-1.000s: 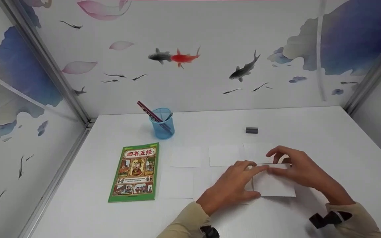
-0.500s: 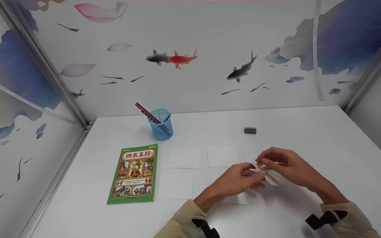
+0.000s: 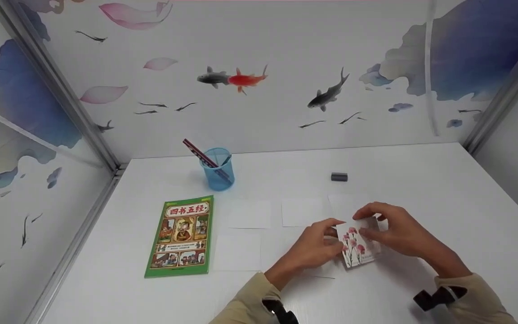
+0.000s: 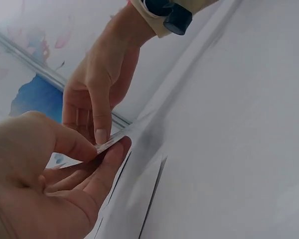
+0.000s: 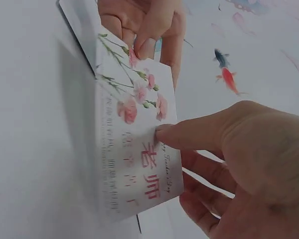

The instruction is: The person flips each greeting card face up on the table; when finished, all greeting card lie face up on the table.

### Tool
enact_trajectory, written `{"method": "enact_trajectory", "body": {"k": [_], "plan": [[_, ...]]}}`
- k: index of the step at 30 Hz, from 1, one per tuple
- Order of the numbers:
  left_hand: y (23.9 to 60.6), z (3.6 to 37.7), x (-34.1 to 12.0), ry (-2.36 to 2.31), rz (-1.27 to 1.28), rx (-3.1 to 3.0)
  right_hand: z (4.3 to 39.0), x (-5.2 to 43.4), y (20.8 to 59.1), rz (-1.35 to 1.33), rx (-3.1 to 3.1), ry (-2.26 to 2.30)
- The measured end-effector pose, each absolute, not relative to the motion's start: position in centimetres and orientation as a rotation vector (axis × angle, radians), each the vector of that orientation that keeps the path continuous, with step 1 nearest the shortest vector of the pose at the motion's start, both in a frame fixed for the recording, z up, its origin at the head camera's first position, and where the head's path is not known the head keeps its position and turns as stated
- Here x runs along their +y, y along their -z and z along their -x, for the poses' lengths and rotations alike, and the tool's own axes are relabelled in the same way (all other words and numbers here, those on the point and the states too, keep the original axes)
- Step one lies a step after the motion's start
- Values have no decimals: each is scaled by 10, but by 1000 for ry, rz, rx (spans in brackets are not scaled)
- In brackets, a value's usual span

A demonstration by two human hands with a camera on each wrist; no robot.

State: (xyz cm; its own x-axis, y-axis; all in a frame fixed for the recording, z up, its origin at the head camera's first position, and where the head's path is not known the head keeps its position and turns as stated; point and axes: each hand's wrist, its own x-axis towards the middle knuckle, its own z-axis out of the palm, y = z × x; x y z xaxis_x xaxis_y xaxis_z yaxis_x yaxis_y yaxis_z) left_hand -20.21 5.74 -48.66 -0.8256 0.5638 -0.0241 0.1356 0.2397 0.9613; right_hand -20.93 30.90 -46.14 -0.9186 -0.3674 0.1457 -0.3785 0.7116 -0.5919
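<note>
A white card (image 3: 351, 252) printed with pink carnations and red lettering is held up between both hands, its printed face showing in the head view. My left hand (image 3: 315, 246) pinches its left edge between thumb and fingers. On the opposite side my right hand (image 3: 396, 229) grips it, the thumb pressed on the printed face and the fingers behind. The right wrist view shows the flowers and red characters of the card (image 5: 139, 109) up close. From the left wrist the card (image 4: 109, 143) appears nearly edge-on.
Several blank white cards (image 3: 238, 252) lie in rows on the white table (image 3: 164, 301). A green-bordered comic-style book (image 3: 180, 236) lies left of them. Behind stand a blue mesh pen cup (image 3: 218, 175) with pencils and a small dark grey block (image 3: 339, 177).
The card showed its blank side at first. Both hands have turned it over, passing edge-on, and its flower-printed face now shows.
</note>
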Motion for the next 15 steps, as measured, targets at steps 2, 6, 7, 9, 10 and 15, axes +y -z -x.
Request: {"method": "enact_trajectory", "body": {"k": [2, 6, 7, 9, 10, 15], "plan": [[486, 200, 58, -1509, -730, 2278, 210, 312, 462, -643, -2917, -982], [483, 195, 61, -1182, -897, 2581, 212, 316, 466, -641, -2968, -949], [482, 194, 61, -1089, -932, 2645, 212, 316, 468, -633, -2980, -933], [481, 192, 62, -912, -997, 2732, 213, 318, 471, -624, -3003, -909], [481, 191, 62, -841, -1031, 2753, 214, 318, 472, -623, -3010, -898], [484, 189, 62, -584, -1209, 2796, 214, 321, 475, -633, -3002, -858]]}}
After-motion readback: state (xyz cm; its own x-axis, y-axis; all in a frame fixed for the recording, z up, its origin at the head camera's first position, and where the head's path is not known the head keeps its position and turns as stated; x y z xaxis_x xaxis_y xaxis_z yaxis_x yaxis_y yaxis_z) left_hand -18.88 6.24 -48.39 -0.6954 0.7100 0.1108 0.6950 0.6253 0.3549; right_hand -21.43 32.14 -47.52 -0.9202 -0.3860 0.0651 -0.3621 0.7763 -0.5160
